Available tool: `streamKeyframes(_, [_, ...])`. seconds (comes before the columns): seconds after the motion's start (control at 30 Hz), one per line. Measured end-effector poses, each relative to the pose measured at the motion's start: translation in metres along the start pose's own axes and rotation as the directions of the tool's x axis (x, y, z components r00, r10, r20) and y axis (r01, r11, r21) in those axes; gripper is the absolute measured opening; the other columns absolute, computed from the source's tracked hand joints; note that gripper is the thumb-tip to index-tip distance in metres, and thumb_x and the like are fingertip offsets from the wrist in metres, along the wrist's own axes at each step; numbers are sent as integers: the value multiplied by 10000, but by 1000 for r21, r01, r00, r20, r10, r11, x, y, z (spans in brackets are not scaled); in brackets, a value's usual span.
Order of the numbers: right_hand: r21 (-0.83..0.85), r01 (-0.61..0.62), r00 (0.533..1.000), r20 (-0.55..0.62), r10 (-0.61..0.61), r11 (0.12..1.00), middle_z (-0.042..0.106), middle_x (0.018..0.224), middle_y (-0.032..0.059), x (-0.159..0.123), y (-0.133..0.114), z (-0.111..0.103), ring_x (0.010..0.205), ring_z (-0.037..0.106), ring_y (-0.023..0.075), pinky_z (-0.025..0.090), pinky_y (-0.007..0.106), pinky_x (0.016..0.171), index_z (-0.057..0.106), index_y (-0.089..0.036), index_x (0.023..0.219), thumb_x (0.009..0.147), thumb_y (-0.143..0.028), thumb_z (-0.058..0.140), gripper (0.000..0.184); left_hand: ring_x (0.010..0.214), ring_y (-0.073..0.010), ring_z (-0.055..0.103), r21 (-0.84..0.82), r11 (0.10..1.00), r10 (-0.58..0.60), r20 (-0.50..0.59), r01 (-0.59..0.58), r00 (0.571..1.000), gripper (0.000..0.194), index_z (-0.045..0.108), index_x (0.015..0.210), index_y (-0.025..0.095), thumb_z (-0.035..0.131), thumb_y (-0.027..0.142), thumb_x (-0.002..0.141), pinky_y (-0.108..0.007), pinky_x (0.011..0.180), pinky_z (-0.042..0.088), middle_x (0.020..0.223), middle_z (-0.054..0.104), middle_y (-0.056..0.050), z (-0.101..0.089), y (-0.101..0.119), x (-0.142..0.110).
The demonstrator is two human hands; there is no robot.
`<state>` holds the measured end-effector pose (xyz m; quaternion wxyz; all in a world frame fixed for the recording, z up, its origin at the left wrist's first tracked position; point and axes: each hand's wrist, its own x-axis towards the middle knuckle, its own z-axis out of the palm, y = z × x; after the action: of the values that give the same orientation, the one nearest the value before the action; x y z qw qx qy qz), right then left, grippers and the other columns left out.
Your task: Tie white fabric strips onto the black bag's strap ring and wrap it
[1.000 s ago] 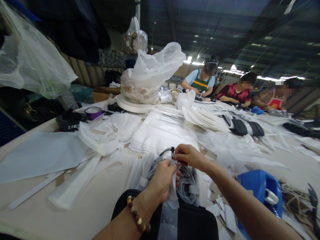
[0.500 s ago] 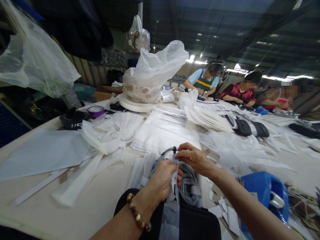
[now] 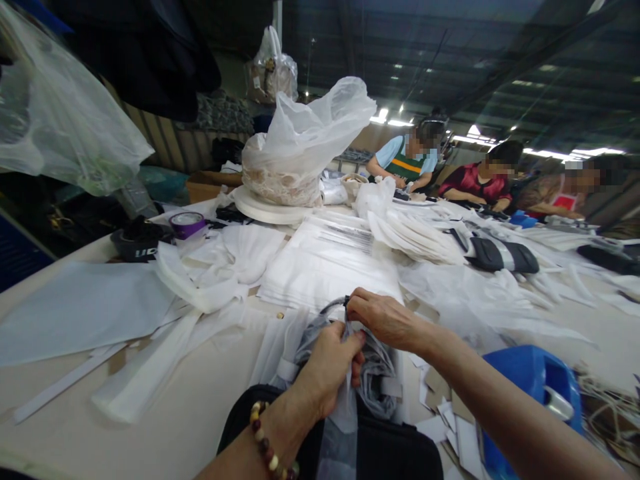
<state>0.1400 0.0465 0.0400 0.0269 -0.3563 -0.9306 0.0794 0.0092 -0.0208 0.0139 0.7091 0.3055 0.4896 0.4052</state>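
A black bag (image 3: 395,443) lies on the table right in front of me, with a translucent plastic strip (image 3: 339,445) running up over its middle. My left hand (image 3: 327,367), beaded bracelet at its wrist, is closed around the upper part of that strip. Just above it, the bent fingers of my right hand (image 3: 383,320) pinch the strip's top end, beside a small black piece on a thin curved band (image 3: 333,305). The right fingertips are partly hidden. Behind the hands sit grey plastic-wrapped coils (image 3: 377,380), held by pale bands.
A stack of white sheets (image 3: 320,260) lies beyond the hands. To the right stands a blue plastic container (image 3: 530,380) beside scattered card pieces (image 3: 453,427). Purple tape (image 3: 187,224) and foam sheets (image 3: 85,307) are at left. Several people (image 3: 407,160) work across the table.
My right hand has shifted slightly left and its fingers have closed in toward the left hand. The left hand still grips the strip, its thumb now nearer the right hand.
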Motion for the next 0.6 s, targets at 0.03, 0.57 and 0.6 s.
streamKeyframes(0.03, [-15, 1, 1000, 5, -1, 1000, 552, 874, 45, 1, 0, 1, 703, 549, 132, 389, 232, 593, 571, -167, 904, 813, -47, 484, 174, 372, -84, 389, 18, 1000, 15, -6, -15, 1000, 81, 484, 745, 177, 485, 199, 822, -168, 341, 289, 489, 466, 45, 1, -1, 1])
streamKeyframes(0.57, [172, -488, 563, -687, 459, 856, 589, 915, 63, -126, -6, -13, 810, 589, 202, 456, 342, 752, 566, -234, 847, 871, -408, 451, 209, 327, -79, 355, -26, 997, -69, -56, 68, 996, 124, 462, 713, 174, 383, 191, 807, -170, 324, 288, 457, 451, 46, 1, 1, 4])
streamKeyframes(0.6, [192, -573, 476, -713, 515, 797, 596, 910, 65, -148, -5, -10, 808, 587, 214, 454, 358, 750, 573, -239, 833, 849, -437, 462, 228, 324, -75, 353, -27, 997, -69, -51, 67, 996, 112, 463, 710, 172, 400, 202, 798, -169, 327, 289, 457, 450, 47, 0, 0, 3])
